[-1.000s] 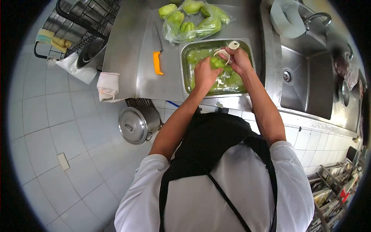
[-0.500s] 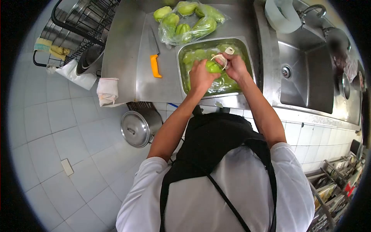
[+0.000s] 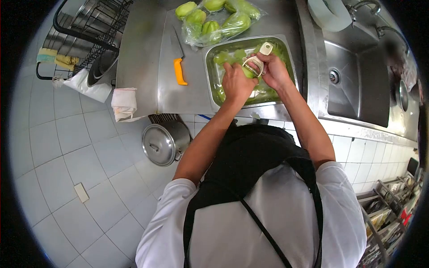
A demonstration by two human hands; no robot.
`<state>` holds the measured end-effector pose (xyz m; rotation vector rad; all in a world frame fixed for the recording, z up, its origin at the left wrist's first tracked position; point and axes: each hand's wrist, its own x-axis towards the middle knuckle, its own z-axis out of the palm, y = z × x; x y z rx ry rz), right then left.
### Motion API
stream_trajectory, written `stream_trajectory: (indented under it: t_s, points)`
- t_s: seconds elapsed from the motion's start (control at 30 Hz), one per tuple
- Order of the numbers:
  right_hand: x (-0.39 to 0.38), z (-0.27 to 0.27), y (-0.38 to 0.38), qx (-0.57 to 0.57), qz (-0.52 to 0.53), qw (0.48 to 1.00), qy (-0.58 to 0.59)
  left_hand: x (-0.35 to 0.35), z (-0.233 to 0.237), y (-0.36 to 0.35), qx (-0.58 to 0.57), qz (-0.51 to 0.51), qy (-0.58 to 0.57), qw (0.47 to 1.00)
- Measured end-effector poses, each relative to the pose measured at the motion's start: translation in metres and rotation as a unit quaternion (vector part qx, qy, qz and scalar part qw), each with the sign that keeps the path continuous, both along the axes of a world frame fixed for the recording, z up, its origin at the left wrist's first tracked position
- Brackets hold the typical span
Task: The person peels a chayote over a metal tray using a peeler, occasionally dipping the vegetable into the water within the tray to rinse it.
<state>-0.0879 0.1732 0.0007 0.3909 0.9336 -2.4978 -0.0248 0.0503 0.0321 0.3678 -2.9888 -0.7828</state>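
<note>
My left hand (image 3: 238,85) is closed on a green chayote (image 3: 248,72) above a rectangular metal tray (image 3: 210,85). My right hand (image 3: 273,71) grips a cream-coloured peeler (image 3: 267,48), its head against the chayote. In the tray, under both hands, lie green pieces in what looks like water. Behind the tray, a clear plastic bag (image 3: 219,32) holds several green chayotes. Left of the tray lies a knife with an orange handle (image 3: 179,71), its blade pointing away from me.
To the right is a metal sink (image 3: 348,80) with a faucet (image 3: 366,6) and a translucent container (image 3: 328,15). A folded cloth (image 3: 124,102) lies on the counter's left corner. A wire rack (image 3: 109,27) stands left; a lidded pot (image 3: 159,145) is on the floor.
The peeler has turned in my right hand, and its head now lies over the chayote. The whole view has shifted slightly.
</note>
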Motion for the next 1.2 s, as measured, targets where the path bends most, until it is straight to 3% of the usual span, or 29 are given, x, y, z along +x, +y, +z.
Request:
stream_trajectory:
  t_s: [0.17,0.37,0.57,0.77,0.87,1.0,1.13,1.2]
  points:
    - [-0.001,0.000,0.000,0.031,-0.023,0.999,0.037,-0.005,-0.011,-0.001,-0.010,-0.025,0.032,0.999]
    - [-0.007,-0.010,0.000,0.020,0.018,1.000,-0.003,-0.002,-0.001,0.001,0.005,-0.013,-0.023,1.000]
    - [-0.005,-0.011,-0.003,0.032,0.009,0.999,-0.010,0.001,-0.021,-0.004,0.007,-0.015,0.047,0.999]
    - [-0.013,-0.032,-0.004,-0.008,-0.004,1.000,-0.023,0.004,-0.006,-0.003,0.043,0.001,0.008,0.999]
    - [-0.015,-0.068,0.000,0.010,-0.046,0.998,-0.036,0.024,-0.029,-0.006,0.016,-0.014,0.107,0.994]
    - [-0.026,-0.078,-0.007,0.052,0.026,0.998,-0.008,0.024,-0.019,-0.013,0.054,0.007,0.050,0.997]
    - [-0.030,-0.080,-0.003,0.119,-0.056,0.991,0.011,0.027,-0.023,-0.013,0.044,-0.006,0.087,0.995]
    - [-0.031,-0.090,0.001,0.229,-0.066,0.966,0.102,0.026,-0.023,-0.015,0.050,0.017,0.088,0.995]
